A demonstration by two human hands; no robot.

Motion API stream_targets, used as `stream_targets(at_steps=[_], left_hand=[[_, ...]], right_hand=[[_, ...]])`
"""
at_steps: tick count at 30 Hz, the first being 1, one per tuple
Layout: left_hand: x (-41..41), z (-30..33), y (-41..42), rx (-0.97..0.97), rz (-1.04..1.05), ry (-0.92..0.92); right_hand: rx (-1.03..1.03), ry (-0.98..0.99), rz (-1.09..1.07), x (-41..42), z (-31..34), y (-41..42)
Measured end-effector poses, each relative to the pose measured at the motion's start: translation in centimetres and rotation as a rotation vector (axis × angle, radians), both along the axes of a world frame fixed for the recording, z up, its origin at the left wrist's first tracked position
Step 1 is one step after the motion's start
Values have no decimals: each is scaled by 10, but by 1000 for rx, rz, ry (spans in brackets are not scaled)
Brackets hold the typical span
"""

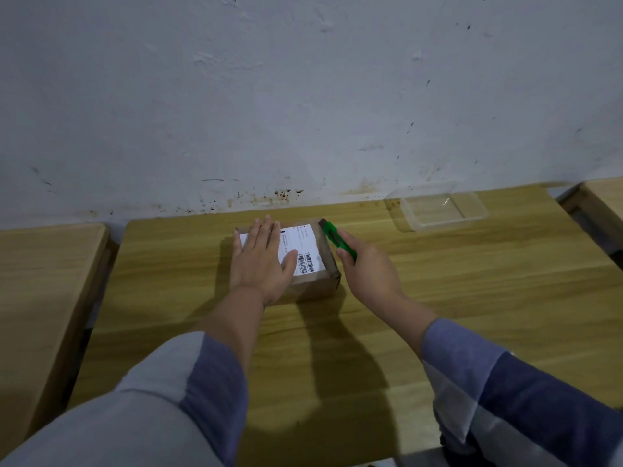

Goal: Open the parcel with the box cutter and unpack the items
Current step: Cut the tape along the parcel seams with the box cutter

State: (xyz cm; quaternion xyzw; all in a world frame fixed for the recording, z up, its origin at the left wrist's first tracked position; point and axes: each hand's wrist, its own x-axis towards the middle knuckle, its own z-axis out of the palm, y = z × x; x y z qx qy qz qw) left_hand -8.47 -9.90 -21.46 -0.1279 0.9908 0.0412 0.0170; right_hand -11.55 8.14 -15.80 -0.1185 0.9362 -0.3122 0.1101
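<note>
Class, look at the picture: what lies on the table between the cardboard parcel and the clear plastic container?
Only bare wooden table between brown cardboard parcel and clear plastic container, in the head view.

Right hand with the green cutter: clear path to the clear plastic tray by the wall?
Probably yes: bare table lies between the right hand and the clear plastic tray, though its fingers already grip the green box cutter.
</note>
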Motion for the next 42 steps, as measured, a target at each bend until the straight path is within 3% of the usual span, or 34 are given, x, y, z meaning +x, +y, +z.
stream_targets(at_steps=[6,13,23,42], left_hand=[[0,0,0,-2,-3,-18],[-1,-3,-1,11,3,-8],[-1,-3,0,9,4,2],[-1,-3,1,31,13,24]], right_hand=[[54,20,-4,-1,0,-5],[283,72,9,-4,9,-19],[149,84,-14,-2,8,-16],[340,39,41,-6,16,-32]])
